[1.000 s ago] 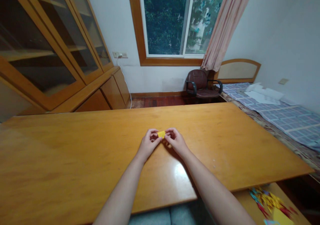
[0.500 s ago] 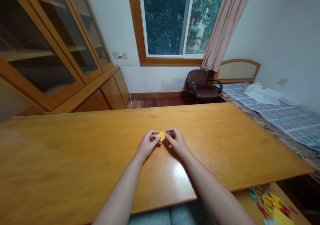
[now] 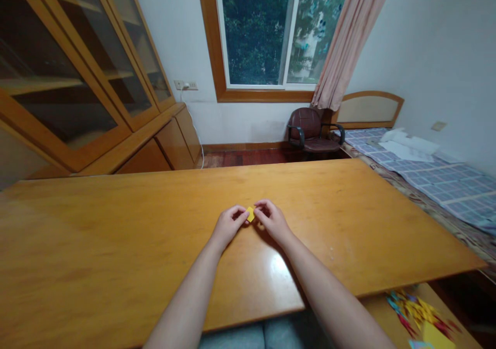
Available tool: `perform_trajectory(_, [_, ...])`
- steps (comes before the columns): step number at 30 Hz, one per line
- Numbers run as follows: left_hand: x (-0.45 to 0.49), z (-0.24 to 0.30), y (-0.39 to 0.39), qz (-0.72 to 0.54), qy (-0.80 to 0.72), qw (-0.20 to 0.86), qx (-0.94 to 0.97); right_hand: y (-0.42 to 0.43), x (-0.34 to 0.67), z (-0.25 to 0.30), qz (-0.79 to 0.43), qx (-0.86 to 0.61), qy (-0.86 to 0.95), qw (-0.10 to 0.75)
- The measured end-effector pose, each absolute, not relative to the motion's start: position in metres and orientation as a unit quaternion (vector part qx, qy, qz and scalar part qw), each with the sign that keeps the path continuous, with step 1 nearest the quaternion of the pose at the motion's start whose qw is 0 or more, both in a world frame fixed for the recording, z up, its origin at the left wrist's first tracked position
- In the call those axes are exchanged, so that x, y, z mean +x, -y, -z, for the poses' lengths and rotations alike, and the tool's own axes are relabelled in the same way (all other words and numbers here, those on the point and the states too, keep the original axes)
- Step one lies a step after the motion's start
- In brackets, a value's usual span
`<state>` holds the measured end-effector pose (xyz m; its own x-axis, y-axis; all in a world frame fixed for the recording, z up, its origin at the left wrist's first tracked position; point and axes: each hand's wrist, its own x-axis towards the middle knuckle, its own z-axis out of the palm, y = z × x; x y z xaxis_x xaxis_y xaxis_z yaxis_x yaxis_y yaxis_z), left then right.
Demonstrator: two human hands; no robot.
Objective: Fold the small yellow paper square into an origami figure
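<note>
Through the head camera I see the left hand [image 3: 228, 225] with its fingers clamped on a small yellow paper piece [image 3: 250, 215]. The right hand [image 3: 275, 223] is at the other side of this piece; whether its fingers also pinch it, I cannot tell. The piece is over the wooden surface [image 3: 116, 230], between far and near edges. Colourful scraps [image 3: 418, 308] lie below the near edge, at right.

One left hand [image 3: 227, 226], one right hand [image 3: 275, 223] and one yellow paper [image 3: 251, 215] share the centre, above one table [image 3: 116, 235]. Upper middle shows one window [image 3: 256, 34], one curtain [image 3: 354, 39], one chair [image 3: 306, 124].
</note>
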<state>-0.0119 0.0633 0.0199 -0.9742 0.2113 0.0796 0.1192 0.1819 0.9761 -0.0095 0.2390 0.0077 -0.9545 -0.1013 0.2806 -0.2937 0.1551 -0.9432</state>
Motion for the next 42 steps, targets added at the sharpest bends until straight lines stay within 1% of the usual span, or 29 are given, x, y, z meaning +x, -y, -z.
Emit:
perform_trajectory(4, [-0.011, -0.019, -0.063, -0.615, -0.776, 0.045, 0.130, -0.239, -0.009, -0.017, -0.580, 0.160, 0.793, 0.098])
perform_trajectory(6, [-0.011, -0.019, -0.063, -0.596, -0.788, 0.046, 0.146, -0.239, -0.009, -0.020, -0.571, 0.165, 0.798, 0.101])
perform_trajectory(13, [-0.011, -0.020, -0.062, -0.585, -0.794, 0.050, 0.157, -0.240, -0.008, -0.019, -0.579, 0.158, 0.793, 0.100])
perform_trajectory(20, [-0.012, -0.016, -0.061, -0.611, -0.775, 0.071, 0.144, -0.239, -0.009, -0.017, -0.574, 0.145, 0.800, 0.099])
perform_trajectory(33, [-0.012, -0.017, -0.062, -0.643, -0.760, 0.036, 0.088, -0.238, -0.009, -0.021, -0.610, 0.118, 0.782, 0.048])
perform_trajectory(39, [-0.012, -0.021, -0.062, -0.634, -0.767, 0.030, 0.098, -0.239, -0.009, -0.020, -0.608, 0.119, 0.784, 0.043])
perform_trajectory(42, [-0.012, -0.020, -0.062, -0.607, -0.786, 0.024, 0.117, -0.240, -0.010, -0.018, -0.615, 0.118, 0.779, 0.038])
